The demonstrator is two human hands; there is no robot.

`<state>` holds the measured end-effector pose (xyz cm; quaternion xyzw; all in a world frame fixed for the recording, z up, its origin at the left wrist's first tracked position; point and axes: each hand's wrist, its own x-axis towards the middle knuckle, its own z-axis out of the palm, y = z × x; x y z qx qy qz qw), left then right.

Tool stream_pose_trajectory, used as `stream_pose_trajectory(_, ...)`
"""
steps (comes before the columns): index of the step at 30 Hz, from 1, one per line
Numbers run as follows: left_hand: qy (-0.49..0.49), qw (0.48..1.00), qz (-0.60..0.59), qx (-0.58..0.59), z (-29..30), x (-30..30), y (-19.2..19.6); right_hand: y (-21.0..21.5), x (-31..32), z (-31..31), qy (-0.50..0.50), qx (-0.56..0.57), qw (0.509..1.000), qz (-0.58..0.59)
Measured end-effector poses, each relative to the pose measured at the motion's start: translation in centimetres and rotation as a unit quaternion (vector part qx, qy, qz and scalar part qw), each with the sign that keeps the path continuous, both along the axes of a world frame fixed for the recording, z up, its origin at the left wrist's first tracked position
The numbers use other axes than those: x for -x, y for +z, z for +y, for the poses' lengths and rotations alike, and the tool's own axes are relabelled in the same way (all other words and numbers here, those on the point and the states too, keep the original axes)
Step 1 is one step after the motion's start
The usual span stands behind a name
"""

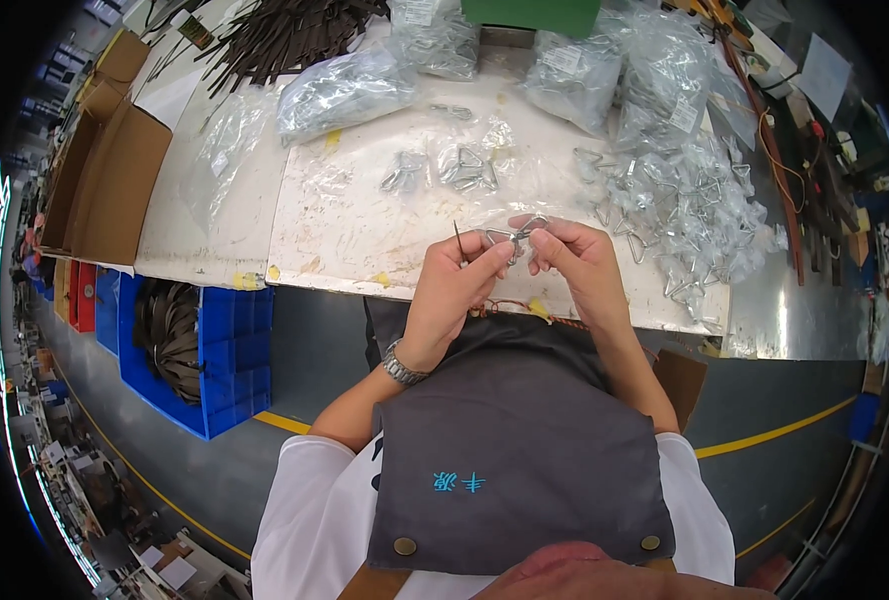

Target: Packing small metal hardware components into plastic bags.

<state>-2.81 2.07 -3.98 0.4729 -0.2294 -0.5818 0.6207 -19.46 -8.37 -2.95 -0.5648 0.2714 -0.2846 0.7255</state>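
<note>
At the near edge of the table, my left hand (452, 292) and my right hand (587, 266) are close together, fingers pinched. Between them are silver triangular wire rings (533, 224) that meet at a small joint. Each hand grips one side of this metal piece. A thin dark pointed stick (458, 238) pokes up from my left hand; its lower part is hidden by the fingers. Just beyond lie a small group of similar wire rings (468, 170) and a clear bag (402, 172) with more of them.
A heap of small clear bags with wire rings (685, 215) covers the right side. Large clear bags (350, 92) line the back, beside dark strips (290, 38) and a green box (533, 14). An open cardboard box (115, 170) stands left, above a blue crate (235, 350).
</note>
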Motion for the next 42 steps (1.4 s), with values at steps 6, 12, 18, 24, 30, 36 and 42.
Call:
stream_pose_trajectory(6, 0.025, 1.0, 0.012, 0.004, 0.0, 0.6, 0.1, -1.2, -0.7, 1.3, -0.049, -0.076, 0.994, -0.063)
stream_pose_trajectory(12, 0.042, 0.998, -0.041, 0.007, 0.3, 0.8, 0.3, -1.8, -2.3, 2.6, -0.087, -0.109, 0.986, -0.088)
stream_pose_trajectory(18, -0.052, 0.989, -0.139, 0.009, 0.7, -2.0, 1.9, -1.0, -1.7, 1.6, -0.099, -0.115, 0.982, -0.11)
stream_pose_trajectory(24, -0.094, 0.984, -0.141, 0.047, -0.3, -4.7, 3.7, 0.1, -0.6, 0.9, 0.086, -0.136, 0.986, -0.048)
stream_pose_trajectory(30, -0.119, 0.983, -0.139, 0.023, -1.1, -3.5, 2.6, -0.1, 0.0, 0.7, 0.189, -0.124, 0.974, -0.005)
stream_pose_trajectory(36, 0.011, 0.973, -0.229, 0.03, -0.9, -1.2, 0.6, 2.2, -0.6, 1.4, 0.156, -0.045, 0.978, 0.132)
stream_pose_trajectory(42, -0.057, 0.994, -0.088, -0.02, -0.6, -3.0, 2.1, 0.4, -1.0, 2.2, 0.024, 0.304, 0.931, 0.2)
